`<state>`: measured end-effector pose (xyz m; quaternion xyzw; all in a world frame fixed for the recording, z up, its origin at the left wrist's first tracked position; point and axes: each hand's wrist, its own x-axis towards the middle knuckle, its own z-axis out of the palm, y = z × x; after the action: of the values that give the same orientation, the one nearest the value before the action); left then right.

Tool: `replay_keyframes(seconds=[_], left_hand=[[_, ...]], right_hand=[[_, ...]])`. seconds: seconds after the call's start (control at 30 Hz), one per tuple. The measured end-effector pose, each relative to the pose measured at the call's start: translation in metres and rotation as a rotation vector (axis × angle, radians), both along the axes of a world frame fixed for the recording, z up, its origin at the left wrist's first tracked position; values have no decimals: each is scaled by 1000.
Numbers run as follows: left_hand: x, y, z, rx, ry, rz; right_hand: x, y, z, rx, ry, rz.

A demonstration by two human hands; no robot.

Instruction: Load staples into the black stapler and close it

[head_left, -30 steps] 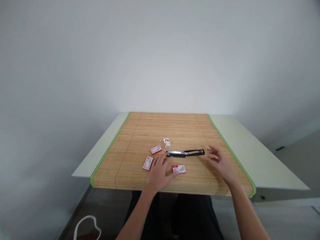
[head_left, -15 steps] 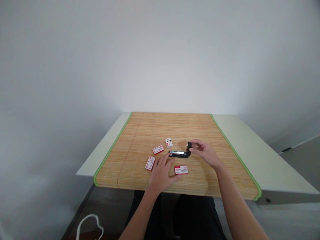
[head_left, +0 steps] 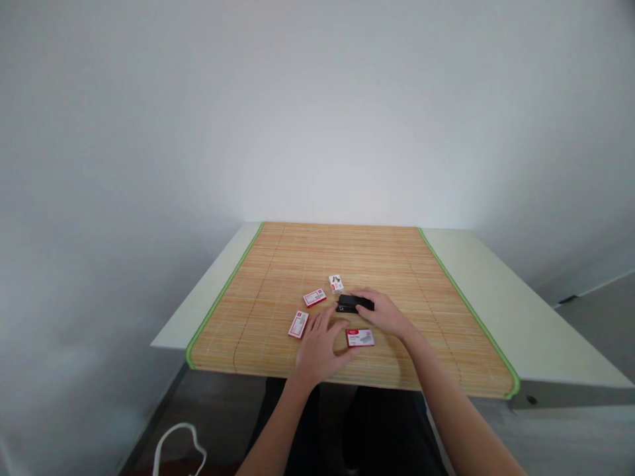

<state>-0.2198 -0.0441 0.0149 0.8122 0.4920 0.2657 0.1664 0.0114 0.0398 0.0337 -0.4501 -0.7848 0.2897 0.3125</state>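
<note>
Your hands at the black stapler (head_left: 350, 303)
Your right hand (head_left: 384, 315) clasps it; your left hand (head_left: 320, 340) lies flat and open, just beside a staple box (head_left: 360, 338).

Left hand (head_left: 317, 345) and right hand (head_left: 387, 316) bare, forearms (head_left: 446, 410) uncovered right down to the edge; black trousers (head_left: 370, 423) on the legs.

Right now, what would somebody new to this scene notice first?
The eye lands on two hands at the front middle of the bamboo mat. The right hand lies over a black stapler, and the left hand rests flat on the mat just in front of it. Four small red-and-white boxes lie scattered around them, the nearest box beside the left thumb.
</note>
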Motion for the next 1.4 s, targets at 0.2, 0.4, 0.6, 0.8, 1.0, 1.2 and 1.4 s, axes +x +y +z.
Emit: replay_keyframes(seconds=[0.2,0.4,0.6,0.8,1.0,1.2,1.4], left_hand=[[0,-1,1,-21,-59,18],[5,-1,-6,18,-97,159],[10,-2,-12,30,-98,287],[6,2,-13,19,-96,231],[-3,13,-9,-45,-67,27],[3,18,-4,-57,-75,-50],[9,17,-7,-49,-96,-32]], right_hand=[[34,-23,-12,-73,43,-125],[45,-42,-24,-41,12,-366],[36,-66,-34,-7,31,-489],[26,-79,-42,-28,125,-516],[27,-80,-41,-79,143,-438],[15,-84,-41,-187,202,-357],[-2,-83,-46,-199,265,-331]])
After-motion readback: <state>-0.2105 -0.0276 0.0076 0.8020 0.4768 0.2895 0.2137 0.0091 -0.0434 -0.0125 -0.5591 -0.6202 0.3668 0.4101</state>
